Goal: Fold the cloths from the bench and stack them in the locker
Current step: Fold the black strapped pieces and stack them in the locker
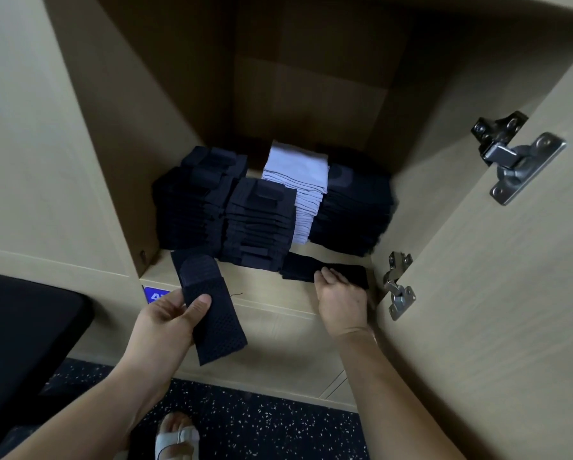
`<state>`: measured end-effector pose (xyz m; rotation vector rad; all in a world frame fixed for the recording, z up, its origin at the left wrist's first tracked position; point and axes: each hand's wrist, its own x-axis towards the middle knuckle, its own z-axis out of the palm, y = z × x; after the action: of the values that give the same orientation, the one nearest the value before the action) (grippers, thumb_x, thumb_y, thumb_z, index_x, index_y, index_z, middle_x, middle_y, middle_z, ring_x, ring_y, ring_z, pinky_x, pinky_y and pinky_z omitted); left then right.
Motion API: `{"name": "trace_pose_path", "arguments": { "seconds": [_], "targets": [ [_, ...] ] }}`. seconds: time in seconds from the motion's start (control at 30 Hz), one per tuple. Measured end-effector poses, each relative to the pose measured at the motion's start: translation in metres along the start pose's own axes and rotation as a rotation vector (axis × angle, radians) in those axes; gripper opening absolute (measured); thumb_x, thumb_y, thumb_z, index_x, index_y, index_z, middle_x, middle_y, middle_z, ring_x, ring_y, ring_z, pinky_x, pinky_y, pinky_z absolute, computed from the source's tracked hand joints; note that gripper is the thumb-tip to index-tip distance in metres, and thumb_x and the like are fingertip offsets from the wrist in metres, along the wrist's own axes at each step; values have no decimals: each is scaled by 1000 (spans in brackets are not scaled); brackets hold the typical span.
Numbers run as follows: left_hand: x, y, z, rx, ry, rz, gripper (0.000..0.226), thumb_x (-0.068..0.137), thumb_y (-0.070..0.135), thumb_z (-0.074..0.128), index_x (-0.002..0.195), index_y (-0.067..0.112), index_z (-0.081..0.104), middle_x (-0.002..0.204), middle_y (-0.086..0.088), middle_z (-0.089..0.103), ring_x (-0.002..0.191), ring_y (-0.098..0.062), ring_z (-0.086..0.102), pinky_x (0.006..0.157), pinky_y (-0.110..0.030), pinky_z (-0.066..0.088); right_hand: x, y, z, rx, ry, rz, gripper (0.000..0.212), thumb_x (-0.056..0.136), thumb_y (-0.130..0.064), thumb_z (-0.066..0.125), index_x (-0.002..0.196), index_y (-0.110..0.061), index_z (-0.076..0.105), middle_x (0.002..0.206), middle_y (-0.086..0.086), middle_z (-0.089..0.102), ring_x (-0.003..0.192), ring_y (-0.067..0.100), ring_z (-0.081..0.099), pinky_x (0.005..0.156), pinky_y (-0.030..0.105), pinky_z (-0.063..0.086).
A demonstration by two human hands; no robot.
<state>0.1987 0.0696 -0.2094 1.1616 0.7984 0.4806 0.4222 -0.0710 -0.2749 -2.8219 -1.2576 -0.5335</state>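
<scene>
Black mesh cloth (212, 313), folded, sat pinched in the left hand (168, 318) (thumb on top, fingers beneath), its long axis pointing toward the stacks (261, 220) on the locker shelf (261, 283). The right hand (339, 295) pressed nearly straight fingers on another cloth (311, 267) lying crosswise at the front right.

Both forearms (89, 406) were bare right to the lower edge of view. The left hand (168, 313) and right hand (339, 300) were bare too, the left thumb's nail cut short. Below, one foot (174, 423) wore a pale grey-white open-toed sandal (178, 441) with a broad strap across the instep, toes showing beyond it.
</scene>
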Motion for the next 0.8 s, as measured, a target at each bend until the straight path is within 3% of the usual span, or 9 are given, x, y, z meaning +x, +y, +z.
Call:
{"name": "trace_pose_path", "arguments": {
  "seconds": [0.27,0.4,0.5,0.57,0.63,0.7,0.8],
  "targets": [
    [-4,-1,2,33,-39,23,16,96,9,56,102,7,71,86,-7,76,67,-10,70,51,-16,50,-6,-3,-1,-4,31,37,49,67,-4,33,88,-7,77,91,11,75,83,23,73,57,28,59],
    [-9,5,4,61,-48,41,16,97,8,55,100,7,70,76,0,73,55,-3,64,44,-11,44,-9,-14,-23,74,184,90,33,64,-4,56,89,-9,76,89,8,75,80,23,73,62,29,58],
    [-16,11,5,91,-54,30,15,97,9,56,98,12,70,75,3,74,63,-6,67,47,-12,45,-18,-39,-57,358,194,244,20,88,-14,59,102,-15,74,90,1,74,80,23,70,62,27,49],
    [-24,15,7,114,-54,21,14,97,11,56,96,15,69,77,4,74,66,-9,67,48,-12,45,-23,-60,-84,652,74,351,22,93,-25,59,110,-20,73,97,-4,73,87,16,67,68,25,46],
    [-32,20,7,146,-61,30,14,98,10,55,95,15,68,77,2,72,59,-4,64,44,-9,43,-26,-79,-112,1062,-17,409,16,91,-23,63,101,-19,75,88,-6,74,79,7,67,71,23,50],
    [-41,24,6,188,-72,55,15,98,9,54,94,14,67,76,1,69,50,3,60,42,-7,40,-30,-94,-134,1372,-143,421,11,91,-17,64,94,-13,74,77,-3,72,67,1,66,64,18,51],
    [-56,32,-1,231,-120,68,16,98,6,54,101,9,69,80,0,73,63,1,67,52,-11,47,-39,-107,-156,1470,-361,410,9,90,-14,65,92,-11,73,75,0,70,60,1,63,57,14,49]
  ]
}}
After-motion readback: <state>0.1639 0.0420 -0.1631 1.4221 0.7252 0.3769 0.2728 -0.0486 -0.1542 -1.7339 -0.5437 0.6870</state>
